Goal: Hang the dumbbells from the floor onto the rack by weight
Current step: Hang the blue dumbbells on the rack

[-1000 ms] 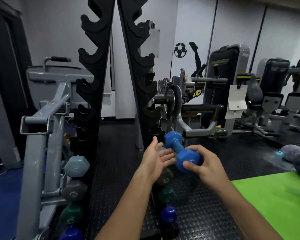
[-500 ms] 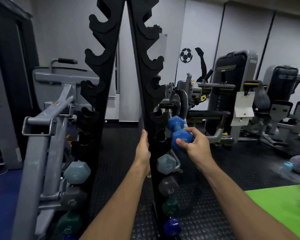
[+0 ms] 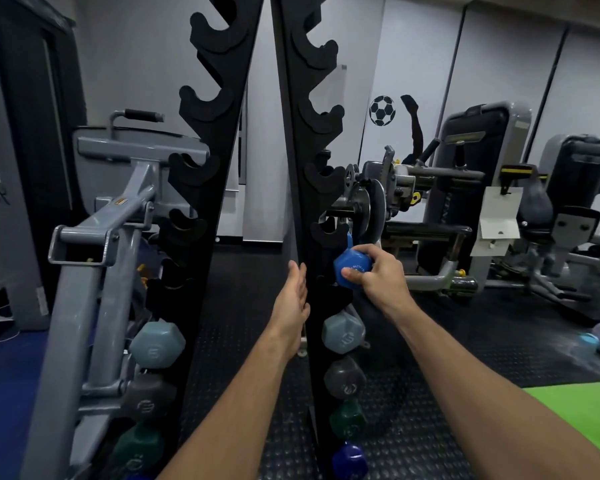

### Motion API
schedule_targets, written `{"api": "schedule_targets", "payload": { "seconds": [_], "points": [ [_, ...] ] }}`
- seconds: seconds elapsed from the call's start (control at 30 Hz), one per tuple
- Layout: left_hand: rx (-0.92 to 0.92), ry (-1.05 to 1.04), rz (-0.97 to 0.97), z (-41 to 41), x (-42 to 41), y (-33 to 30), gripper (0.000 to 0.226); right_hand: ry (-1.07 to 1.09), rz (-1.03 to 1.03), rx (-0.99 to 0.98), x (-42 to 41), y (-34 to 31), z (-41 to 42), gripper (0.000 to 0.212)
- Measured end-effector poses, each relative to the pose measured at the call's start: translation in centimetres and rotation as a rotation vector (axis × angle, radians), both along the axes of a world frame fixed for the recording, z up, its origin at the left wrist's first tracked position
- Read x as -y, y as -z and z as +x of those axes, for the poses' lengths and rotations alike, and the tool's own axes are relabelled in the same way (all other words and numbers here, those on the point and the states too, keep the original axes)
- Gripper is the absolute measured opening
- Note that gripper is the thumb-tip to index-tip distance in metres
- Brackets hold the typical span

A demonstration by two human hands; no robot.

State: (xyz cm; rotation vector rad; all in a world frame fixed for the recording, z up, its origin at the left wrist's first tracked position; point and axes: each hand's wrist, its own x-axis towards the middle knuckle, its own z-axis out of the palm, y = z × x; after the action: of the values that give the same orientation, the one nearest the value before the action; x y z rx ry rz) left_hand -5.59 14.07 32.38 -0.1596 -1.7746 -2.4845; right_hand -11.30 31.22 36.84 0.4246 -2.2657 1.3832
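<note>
A tall black A-shaped dumbbell rack (image 3: 291, 150) with hooked cradles stands right in front of me. My right hand (image 3: 378, 275) grips the near head of a blue dumbbell (image 3: 351, 266) at the rack's right side, just above the hung ones. My left hand (image 3: 293, 296) rests flat with straight fingers against the right upright's inner edge. On the right side hang a light grey dumbbell (image 3: 342, 332), a dark grey one (image 3: 343, 377), a green one (image 3: 347, 422) and a dark blue one (image 3: 350, 460). The left side holds a light grey dumbbell (image 3: 156, 344) and others below it.
A grey steel machine frame (image 3: 94, 244) stands close on the left of the rack. A plate-loaded machine (image 3: 378, 202) and padded machines fill the right background. A green mat (image 3: 582, 407) lies at the lower right on the black rubber floor.
My right hand carried the blue dumbbell up and in to the rack's right side. My left hand left the dumbbell and came to rest on the upright. My view moved closer.
</note>
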Motion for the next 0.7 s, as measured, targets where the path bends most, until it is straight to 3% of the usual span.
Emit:
{"api": "schedule_targets", "payload": {
  "seconds": [0.3,0.5,0.7],
  "points": [
    [-0.023,0.013,0.012,-0.1,-0.3,0.3,0.074,0.004,0.186,-0.043,-0.2,-0.4,0.0,0.046],
    [-0.035,0.021,0.010,0.0,0.0,0.4,0.075,0.004,0.451,-0.153,0.5,-0.2,1.0,0.068],
    [-0.035,0.036,0.011,0.1,0.2,0.6,0.074,0.086,0.409,-0.203,0.7,1.1,1.3,0.060]
  ]
}}
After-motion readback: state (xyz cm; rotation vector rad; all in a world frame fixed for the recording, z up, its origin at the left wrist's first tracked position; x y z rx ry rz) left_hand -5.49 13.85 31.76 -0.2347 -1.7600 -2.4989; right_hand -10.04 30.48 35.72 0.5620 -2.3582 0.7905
